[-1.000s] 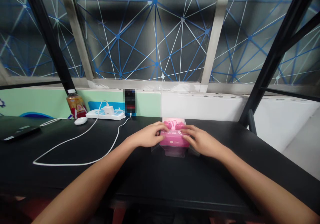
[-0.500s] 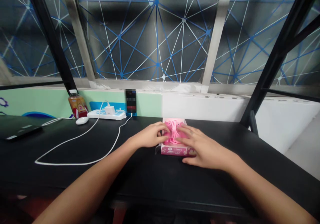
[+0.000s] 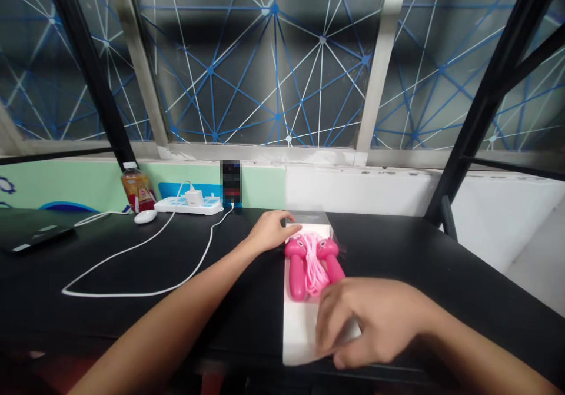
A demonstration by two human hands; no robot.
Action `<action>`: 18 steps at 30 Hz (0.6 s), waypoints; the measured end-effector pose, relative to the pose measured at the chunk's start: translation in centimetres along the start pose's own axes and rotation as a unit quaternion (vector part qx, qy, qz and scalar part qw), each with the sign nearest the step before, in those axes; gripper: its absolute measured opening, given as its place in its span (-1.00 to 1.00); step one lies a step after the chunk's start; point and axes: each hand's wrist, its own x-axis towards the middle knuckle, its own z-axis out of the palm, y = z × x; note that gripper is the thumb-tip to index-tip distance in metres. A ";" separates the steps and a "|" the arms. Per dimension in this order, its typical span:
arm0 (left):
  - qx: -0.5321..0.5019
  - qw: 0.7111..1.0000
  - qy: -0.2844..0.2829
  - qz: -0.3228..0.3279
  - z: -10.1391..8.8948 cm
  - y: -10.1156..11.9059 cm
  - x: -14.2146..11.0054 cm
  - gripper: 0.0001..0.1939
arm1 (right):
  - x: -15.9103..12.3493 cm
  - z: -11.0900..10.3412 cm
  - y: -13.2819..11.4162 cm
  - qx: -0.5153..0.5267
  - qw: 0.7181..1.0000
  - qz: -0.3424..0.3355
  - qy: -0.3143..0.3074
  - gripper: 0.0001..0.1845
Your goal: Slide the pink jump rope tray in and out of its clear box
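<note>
Your right hand point(image 3: 371, 315), pinching the flap point(image 3: 300, 339), has opened it to lower centre, leaving 2 handles point(image 3: 298, 278) reachable; your left hand point(image 3: 269, 231) is spread.

- Legible text, brands, numbers: none.
- Bottle point(image 3: 138, 189): print too small to read.
- Phone point(image 3: 231, 182): screen pixelated, unreadable.
- White charger point(image 3: 193, 198): faint grey mark, illegible.
- Flat black device point(image 3: 39, 240): pale markings, illegible.

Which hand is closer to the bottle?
The left hand: it's right of the bottle, by the far end of the white packaging. The right hand is farther right, at the packaging's near end.
</note>
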 end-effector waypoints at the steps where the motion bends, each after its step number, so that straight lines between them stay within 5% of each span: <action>1: 0.003 1.000 -0.003 -0.001 0.1 -0.2 0.2 -0.69 | -0.1 0.0 -0.2 0.026 1.000 -0.003 -0.011 -0.65; 5: -0.001 0.999 -0.033 0.030 0.3 -0.9 0.3 -0.68 | -0.4 -0.9 -0.3 0.095 0.995 0.020 0.006 -0.59; 9: 0.007 0.998 -0.003 0.065 -1.2 -0.2 -0.8 -0.66 | -0.8 -2.3 1.7 0.086 0.963 0.112 0.229 -0.65; 12: 0.021 0.996 -0.028 0.085 -3.1 1.3 -1.9 -0.73 | -1.0 -3.0 3.8 -0.083 0.910 0.188 0.361 -0.71; 15: 0.006 0.985 -0.143 0.099 -4.4 2.7 -2.8 -0.73 | -1.0 -3.1 5.1 -0.197 0.875 0.246 0.367 -0.74; 18: 0.006 0.976 -0.204 0.080 -4.5 3.5 -3.2 -0.62 | -0.6 -2.7 5.5 -0.236 0.874 0.248 0.344 -0.66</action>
